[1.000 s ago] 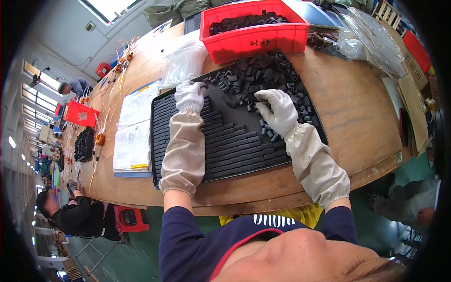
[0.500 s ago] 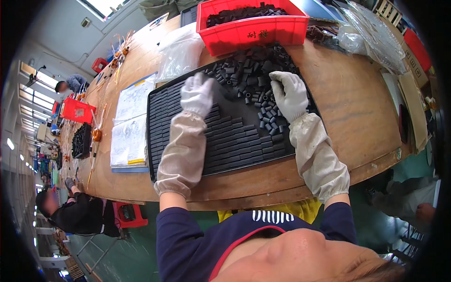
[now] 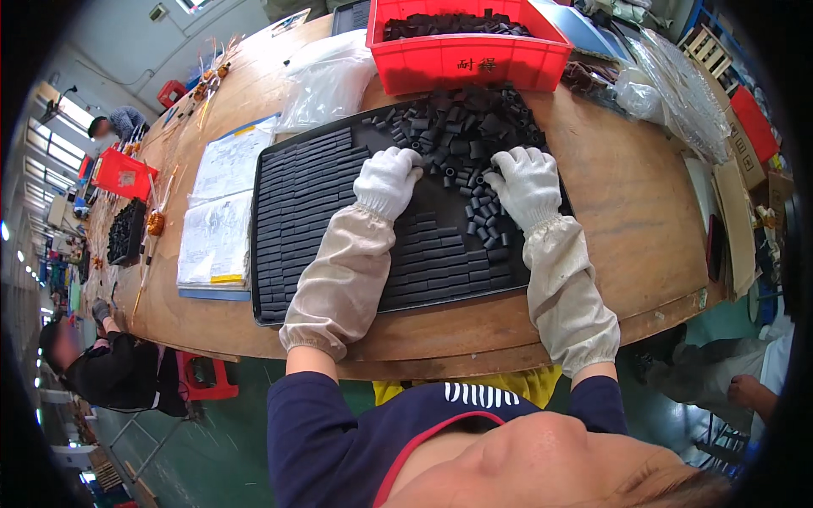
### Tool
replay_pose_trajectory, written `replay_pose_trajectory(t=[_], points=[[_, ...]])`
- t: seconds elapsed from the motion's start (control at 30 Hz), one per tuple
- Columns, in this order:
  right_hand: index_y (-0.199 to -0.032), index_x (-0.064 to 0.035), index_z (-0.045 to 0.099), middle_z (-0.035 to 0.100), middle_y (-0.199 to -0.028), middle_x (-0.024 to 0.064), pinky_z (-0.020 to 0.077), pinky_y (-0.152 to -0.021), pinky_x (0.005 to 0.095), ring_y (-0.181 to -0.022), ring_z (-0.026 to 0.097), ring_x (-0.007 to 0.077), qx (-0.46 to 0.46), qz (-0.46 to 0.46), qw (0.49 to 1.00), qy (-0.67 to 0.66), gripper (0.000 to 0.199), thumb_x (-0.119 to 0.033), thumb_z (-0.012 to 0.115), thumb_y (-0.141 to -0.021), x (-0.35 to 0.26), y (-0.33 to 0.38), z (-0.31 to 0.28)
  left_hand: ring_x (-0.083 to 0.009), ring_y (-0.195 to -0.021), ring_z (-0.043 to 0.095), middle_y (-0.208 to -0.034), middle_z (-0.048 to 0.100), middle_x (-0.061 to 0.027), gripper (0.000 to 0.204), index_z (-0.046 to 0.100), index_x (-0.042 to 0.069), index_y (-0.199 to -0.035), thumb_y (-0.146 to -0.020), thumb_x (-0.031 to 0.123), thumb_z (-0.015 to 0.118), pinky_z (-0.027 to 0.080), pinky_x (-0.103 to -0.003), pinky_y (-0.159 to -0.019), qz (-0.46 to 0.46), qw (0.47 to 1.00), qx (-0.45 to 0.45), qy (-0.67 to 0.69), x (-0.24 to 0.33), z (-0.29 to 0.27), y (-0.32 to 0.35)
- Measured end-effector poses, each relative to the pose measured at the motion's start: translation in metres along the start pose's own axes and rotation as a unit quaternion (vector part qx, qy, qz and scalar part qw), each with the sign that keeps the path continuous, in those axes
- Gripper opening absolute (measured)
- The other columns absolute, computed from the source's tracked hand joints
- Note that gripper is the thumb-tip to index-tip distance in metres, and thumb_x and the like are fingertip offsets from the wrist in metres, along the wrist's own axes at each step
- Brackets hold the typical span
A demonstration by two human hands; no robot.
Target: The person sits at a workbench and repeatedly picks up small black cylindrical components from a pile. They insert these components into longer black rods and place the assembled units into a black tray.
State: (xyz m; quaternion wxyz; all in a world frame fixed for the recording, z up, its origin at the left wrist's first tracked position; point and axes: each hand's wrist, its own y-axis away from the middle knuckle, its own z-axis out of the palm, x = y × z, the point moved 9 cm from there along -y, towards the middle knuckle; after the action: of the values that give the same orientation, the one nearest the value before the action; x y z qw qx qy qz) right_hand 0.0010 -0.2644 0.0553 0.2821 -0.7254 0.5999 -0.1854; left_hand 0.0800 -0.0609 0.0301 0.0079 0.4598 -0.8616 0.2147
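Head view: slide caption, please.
White-gloved left hand and right hand over a black rectangular tray with rowed and heaped black tubes, red plastic bin behind.

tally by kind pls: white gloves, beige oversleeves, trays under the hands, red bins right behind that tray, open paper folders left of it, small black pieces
White gloves: 2
Beige oversleeves: 2
Black tray: 1
Red bin: 1
Open paper folder: 1
Small black pieces: too many, overlapping, to count
Total: 7, without the pieces
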Motion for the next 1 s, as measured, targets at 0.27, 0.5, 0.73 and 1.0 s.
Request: replay_pose_trajectory(t=[0.27, 0.5, 0.73, 1.0], points=[[-0.099, -0.0193, 0.073, 0.066, -0.111, 0.0016, 0.0449, -0.1, 0.0455, -0.113, 0.061, 0.0281, 0.002, -0.058, 0.996, -0.072, 0.023, -0.02, 0.081, -0.078, -0.018, 0.001, -0.001, -0.0087, -0.095, 0.062, -0.109, 0.061, 0.0016, 0.028, 0.064, 0.013, -0.134, -0.106, 0.017, 0.06, 0.057, -0.026, -0.086, -0.221, 0.779, -0.117, 0.575, 0.009, 0.015, 0.017], [-0.102, -0.0196, 0.074, 0.063, -0.127, 0.0039, 0.0408, -0.108, 0.0486, -0.126, 0.054, 0.0307, -0.036, -0.05, 0.998, -0.022, 0.026, -0.018, 0.08, -0.076, -0.022, 0.006, 0.01, -0.0138, -0.106, 0.065, -0.131, 0.064, -0.0086, 0.042, 0.058, -0.001, -0.141, -0.103, 0.016, 0.064, 0.055, -0.03, -0.098, -0.164, 0.694, -0.121, 0.691, 0.019, 0.009, 0.017], [-0.101, -0.0182, 0.073, 0.063, -0.128, 0.0064, 0.0384, -0.11, 0.0499, -0.128, 0.052, 0.03, -0.037, -0.06, 0.997, -0.016, 0.026, -0.018, 0.074, -0.075, -0.024, 0.01, 0.017, -0.0165, -0.11, 0.065, -0.131, 0.065, -0.0115, 0.049, 0.056, -0.002, -0.144, -0.1, 0.015, 0.067, 0.053, -0.03, -0.101, -0.147, 0.724, -0.153, 0.656, 0.028, 0.009, 0.02], [-0.099, -0.0167, 0.069, 0.065, -0.123, 0.0009, 0.0438, -0.104, 0.0462, -0.122, 0.057, 0.0275, 0.029, -0.045, 0.996, -0.076, 0.018, -0.016, 0.076, -0.083, -0.026, 0.003, 0.002, -0.0145, -0.108, 0.064, -0.13, 0.065, -0.0094, 0.045, 0.059, -0.002, -0.142, -0.1, 0.014, 0.068, 0.055, -0.03, -0.096, -0.187, 0.715, -0.175, 0.651, 0.027, 0.023, 0.022]])
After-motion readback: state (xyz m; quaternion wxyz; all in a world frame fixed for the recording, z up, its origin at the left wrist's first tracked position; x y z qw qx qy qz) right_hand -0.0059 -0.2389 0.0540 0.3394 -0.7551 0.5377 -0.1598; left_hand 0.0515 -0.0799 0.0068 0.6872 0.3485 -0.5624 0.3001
